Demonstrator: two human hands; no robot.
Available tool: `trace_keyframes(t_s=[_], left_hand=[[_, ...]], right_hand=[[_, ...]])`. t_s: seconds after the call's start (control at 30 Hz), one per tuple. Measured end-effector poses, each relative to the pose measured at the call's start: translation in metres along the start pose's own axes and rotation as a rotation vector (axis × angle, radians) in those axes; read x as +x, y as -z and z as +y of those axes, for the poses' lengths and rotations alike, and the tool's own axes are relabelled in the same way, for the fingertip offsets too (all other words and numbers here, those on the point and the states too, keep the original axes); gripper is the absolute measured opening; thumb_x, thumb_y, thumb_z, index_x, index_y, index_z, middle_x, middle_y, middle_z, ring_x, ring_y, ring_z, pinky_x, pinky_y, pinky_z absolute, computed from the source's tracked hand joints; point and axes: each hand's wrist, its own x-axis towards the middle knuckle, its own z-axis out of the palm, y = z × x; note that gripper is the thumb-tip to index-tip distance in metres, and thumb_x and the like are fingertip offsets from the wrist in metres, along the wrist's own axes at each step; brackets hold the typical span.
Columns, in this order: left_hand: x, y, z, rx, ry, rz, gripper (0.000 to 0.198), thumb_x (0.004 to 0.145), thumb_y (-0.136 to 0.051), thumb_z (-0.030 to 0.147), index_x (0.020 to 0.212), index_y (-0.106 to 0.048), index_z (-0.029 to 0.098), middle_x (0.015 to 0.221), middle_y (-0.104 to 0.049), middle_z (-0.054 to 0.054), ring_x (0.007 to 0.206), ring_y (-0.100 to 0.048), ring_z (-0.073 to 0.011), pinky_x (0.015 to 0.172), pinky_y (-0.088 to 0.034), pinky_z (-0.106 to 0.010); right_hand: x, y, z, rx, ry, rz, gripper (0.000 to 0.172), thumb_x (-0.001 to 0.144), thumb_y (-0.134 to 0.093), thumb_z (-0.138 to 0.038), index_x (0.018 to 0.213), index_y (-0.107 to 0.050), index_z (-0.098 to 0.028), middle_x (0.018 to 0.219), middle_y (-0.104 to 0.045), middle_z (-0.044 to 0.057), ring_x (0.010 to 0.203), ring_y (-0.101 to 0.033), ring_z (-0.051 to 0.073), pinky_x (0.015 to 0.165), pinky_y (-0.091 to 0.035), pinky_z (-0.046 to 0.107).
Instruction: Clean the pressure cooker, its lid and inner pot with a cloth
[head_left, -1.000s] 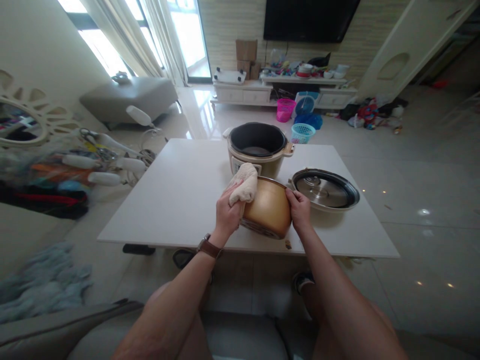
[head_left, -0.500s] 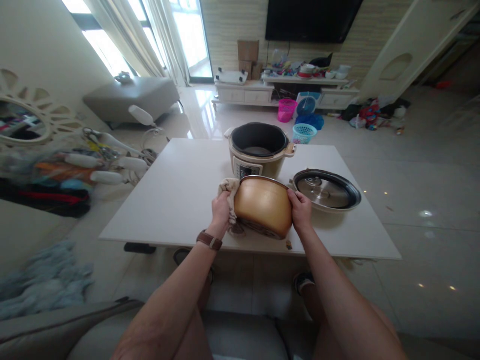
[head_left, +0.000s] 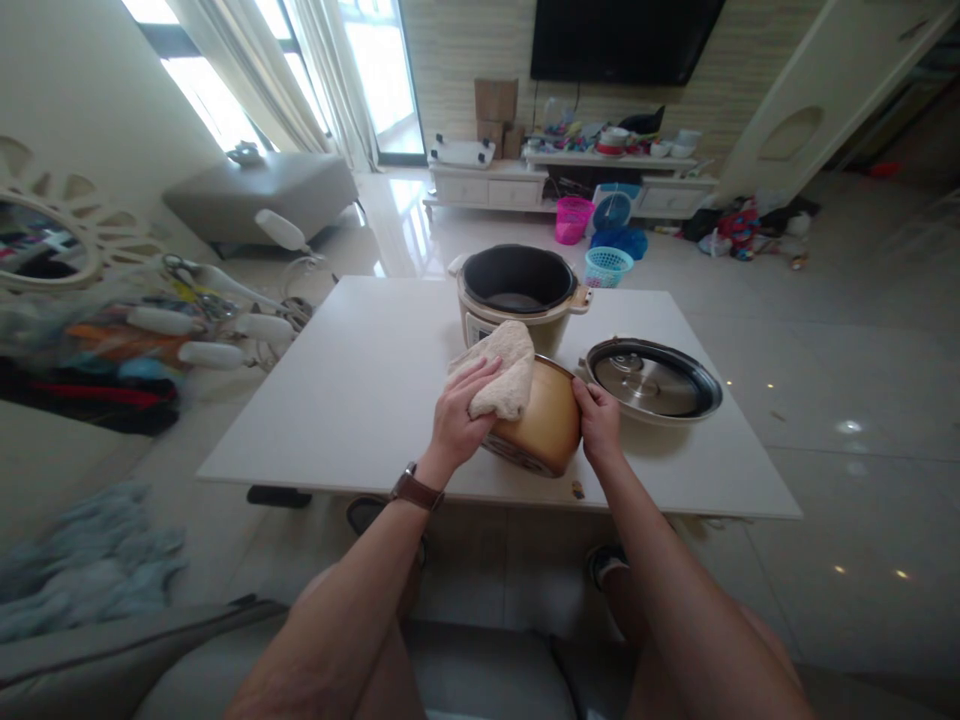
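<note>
A gold inner pot is tilted over the near side of the white table, its base turned toward me. My right hand grips the pot's right rim. With fingers over a pale cloth, my left hand presses it against the pot's outer left side. Behind the pot stands the cooker body, cream-coloured, its dark inside facing up. To the right lies the cooker lid, its metal underside up.
The white table reaches to both sides. A small brown piece is at its near edge. Beyond it, a turquoise basket and a pink basket stand on the floor. A white lamp with several arms is at the left.
My left hand has moved from the pot's left edge onto its outer side, and the cloth now spreads across that wall. My right hand keeps its grip.
</note>
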Motion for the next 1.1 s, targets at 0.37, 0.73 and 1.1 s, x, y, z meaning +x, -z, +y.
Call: trace_keyframes(t_s=[0.37, 0.73, 1.1], left_hand=[[0.006, -0.005, -0.011, -0.287, 0.567, 0.262, 0.030, 0.080, -0.067, 0.041, 0.090, -0.080, 0.016, 0.090, -0.079, -0.006, 0.100, -0.072, -0.0287, 0.090, -0.057, -0.037], [0.010, -0.017, -0.021, -0.618, 0.959, 0.533, 0.032, 0.066, -0.072, 0.042, 0.081, -0.074, 0.015, 0.074, -0.070, -0.002, 0.069, -0.061, -0.0161, 0.062, -0.047, -0.026], [0.002, -0.024, 0.000, -0.470, 0.695, 0.372, 0.026, 0.075, -0.070, 0.041, 0.077, -0.075, 0.016, 0.069, -0.069, 0.000, 0.069, -0.063, -0.0172, 0.063, -0.049, -0.026]], right_hand=[[0.002, 0.002, -0.002, 0.029, -0.055, -0.049, 0.064, 0.067, -0.080, -0.080, 0.061, -0.052, -0.023, 0.062, -0.044, -0.004, 0.061, -0.033, 0.012, 0.058, -0.025, 0.029], [0.010, 0.020, -0.032, -0.126, 0.103, -0.089, 0.038, 0.078, -0.077, -0.058, 0.073, -0.067, -0.021, 0.068, -0.059, -0.001, 0.070, -0.050, 0.016, 0.067, -0.037, 0.031], [0.005, 0.021, -0.033, -0.293, 0.105, 0.029, 0.071, 0.075, -0.073, -0.082, 0.051, -0.040, -0.024, 0.054, -0.033, -0.006, 0.057, -0.030, 0.011, 0.057, -0.020, 0.032]])
